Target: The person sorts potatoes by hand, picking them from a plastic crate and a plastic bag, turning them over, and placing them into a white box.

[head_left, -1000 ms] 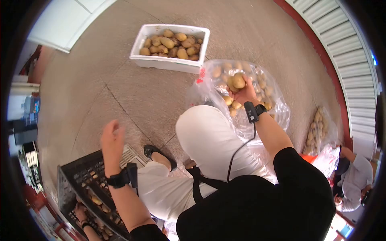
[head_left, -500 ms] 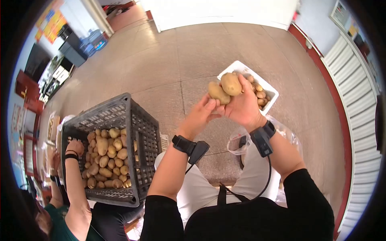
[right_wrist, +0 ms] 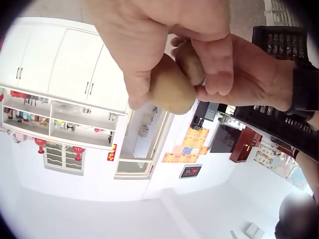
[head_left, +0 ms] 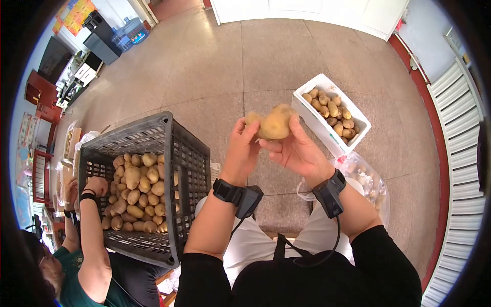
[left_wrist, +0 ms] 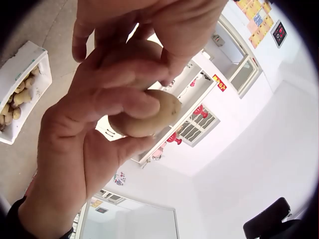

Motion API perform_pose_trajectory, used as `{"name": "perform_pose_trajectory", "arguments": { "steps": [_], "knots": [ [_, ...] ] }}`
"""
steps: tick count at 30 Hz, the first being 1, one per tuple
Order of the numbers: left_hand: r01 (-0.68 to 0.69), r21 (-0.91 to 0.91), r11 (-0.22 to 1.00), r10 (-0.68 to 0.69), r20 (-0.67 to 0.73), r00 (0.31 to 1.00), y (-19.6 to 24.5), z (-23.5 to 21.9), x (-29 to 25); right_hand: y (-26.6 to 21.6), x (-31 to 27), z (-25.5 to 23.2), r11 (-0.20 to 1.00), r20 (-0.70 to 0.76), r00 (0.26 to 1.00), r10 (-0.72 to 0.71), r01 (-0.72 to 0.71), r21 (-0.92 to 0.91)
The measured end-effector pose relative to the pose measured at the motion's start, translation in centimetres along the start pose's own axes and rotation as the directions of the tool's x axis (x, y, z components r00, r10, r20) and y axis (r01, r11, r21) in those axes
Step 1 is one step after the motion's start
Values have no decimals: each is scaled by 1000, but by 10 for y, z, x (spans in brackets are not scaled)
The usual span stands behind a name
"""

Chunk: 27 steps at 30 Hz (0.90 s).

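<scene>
Both hands are raised close together over the floor, each with a potato. My left hand [head_left: 242, 156] pinches the smaller potato [head_left: 252, 118] between thumb and fingers; most of it is hidden behind the fingers. The larger, smooth yellow-brown potato [head_left: 276, 124] is gripped by my right hand [head_left: 298, 156], thumb along its right side and fingers underneath. In the right wrist view the larger potato [right_wrist: 172, 87] overlaps the darker, smaller potato [right_wrist: 191, 63]. The left wrist view shows the right hand's fingers curled around the larger potato [left_wrist: 159, 117].
A black plastic crate [head_left: 171, 134] of potatoes stands at the left, with another person's hand [head_left: 95, 185] inside it. Right of my hands is a white foam box [head_left: 322, 130] of potatoes. A clear plastic bag [head_left: 381, 189] holding potatoes lies by my right knee.
A second ago my left hand was apart, near the crate, and my right held potatoes over the bag. Both hands came together; the left now holds the smaller potato. The head view swung left.
</scene>
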<state>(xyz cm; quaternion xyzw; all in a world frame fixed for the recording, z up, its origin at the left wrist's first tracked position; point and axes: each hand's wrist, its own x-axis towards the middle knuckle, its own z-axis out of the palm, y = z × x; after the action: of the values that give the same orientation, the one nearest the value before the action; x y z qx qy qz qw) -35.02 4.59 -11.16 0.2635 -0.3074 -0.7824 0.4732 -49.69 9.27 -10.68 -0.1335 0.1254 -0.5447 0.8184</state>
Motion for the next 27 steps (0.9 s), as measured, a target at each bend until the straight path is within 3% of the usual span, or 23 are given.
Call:
{"name": "perform_pose_trajectory", "arguments": {
  "steps": [2, 5, 8, 10, 12, 13, 15, 16, 17, 19, 21, 22, 25, 27],
  "knots": [
    [-12, -1, 1000, 12, -33, 999, -3, -5, 0, 0, -2, -5, 999, 40, 998, 41, -42, 24],
    [-30, -3, 1000, 30, -62, 998, 2, -9, 0, 0, -6, 6, 1000, -41, 999, 12, -12, 1],
    [-35, -52, 998, 29, -107, 994, 9, -11, -5, -5, -12, 16, 989, -94, 995, -42, 28, -145],
    [-40, -97, 994, 25, -156, 988, 12, -15, -7, -7, -15, 16, 969, -158, 973, -167, 133, -210],
    [167, -102, 981, -175, -84, 981, 17, -20, -7, -8, -16, 18, 941, -144, 963, -227, 179, -286],
    [165, -103, 981, -174, -83, 981, 16, -19, -9, -8, -16, 19, 907, -120, 951, -284, 226, -355],
    [399, 104, 911, -407, 63, 911, 13, -14, -10, -8, -14, 17, 851, -76, 935, -347, 280, -444],
    [397, 103, 912, -405, 65, 912, 10, -10, -12, -7, -13, 16, 785, -26, 914, -404, 332, -523],
    [400, 145, 905, -416, 105, 903, 6, -5, -14, -6, -12, 15, 783, -23, 914, -405, 334, -525],
    [399, 190, 897, -427, 147, 892, 5, 2, -17, -4, -11, 13, 663, 1, 903, -430, 316, -678],
    [342, 128, 931, -365, 332, 870, 10, 8, -21, -1, -14, 18, 691, -16, 926, -378, 271, -670],
    [342, 127, 931, -365, 331, 870, 11, 9, -22, 0, -15, 20, 718, -35, 946, -323, 220, -660],
    [311, 104, 945, -328, 338, 882, 11, 7, -26, 10, -11, 25, 769, 9, 952, -307, 253, -587],
    [233, 62, 970, -240, 328, 914, 10, 7, -25, 7, -7, 24, 735, 4, 958, -288, 224, -640]
  ]
}}
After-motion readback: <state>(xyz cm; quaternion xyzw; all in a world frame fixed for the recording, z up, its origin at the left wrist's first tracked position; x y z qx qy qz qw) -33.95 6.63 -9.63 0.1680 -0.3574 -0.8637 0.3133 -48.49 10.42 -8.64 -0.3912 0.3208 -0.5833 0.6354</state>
